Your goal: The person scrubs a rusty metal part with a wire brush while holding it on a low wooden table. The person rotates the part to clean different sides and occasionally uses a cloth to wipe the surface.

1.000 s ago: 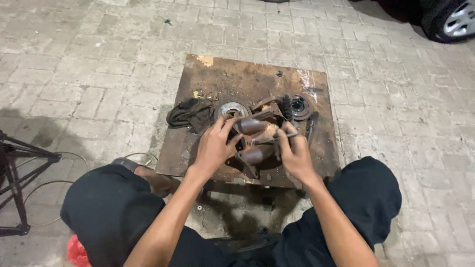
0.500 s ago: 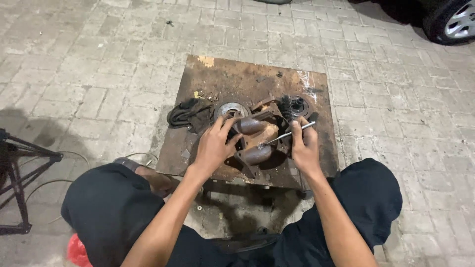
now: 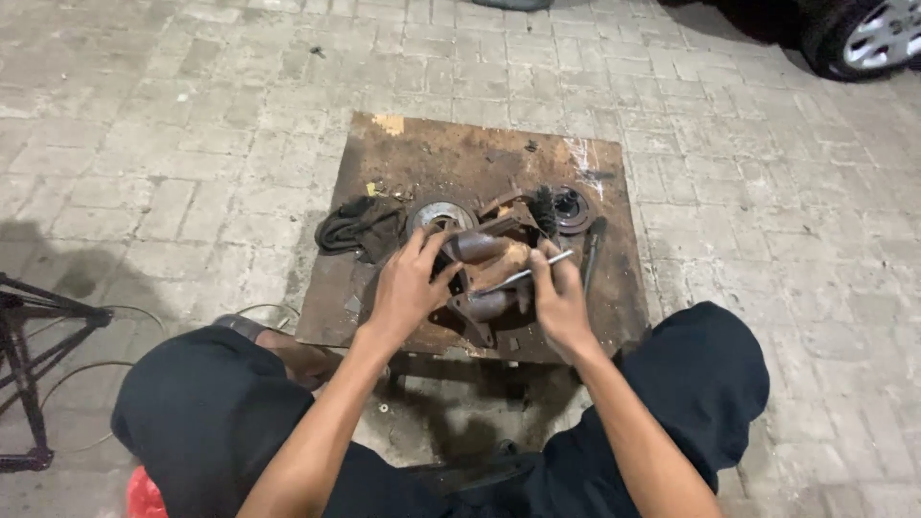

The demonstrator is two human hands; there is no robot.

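Observation:
A rusty brown metal casting with two round cylinders (image 3: 484,251) lies on a low rusty metal table (image 3: 460,158). My left hand (image 3: 408,288) rests on its left side, fingers spread over it. My right hand (image 3: 559,302) grips a thin silver metal rod (image 3: 518,279) that slants across the casting. A round silvery disc part (image 3: 439,215) sits just behind my left hand. A dark round part (image 3: 572,208) and a small black brush (image 3: 545,206) lie at the back right.
A dark crumpled rag (image 3: 357,228) lies on the table's left. A dark tool (image 3: 589,251) lies on the right side. Grey paving bricks surround the table. A black metal stand (image 3: 29,364) is at far left, a car wheel (image 3: 868,34) at top right.
My right hand left the casting, picked up the silver rod from the right side and brought it across the casting. My left hand stayed on the casting.

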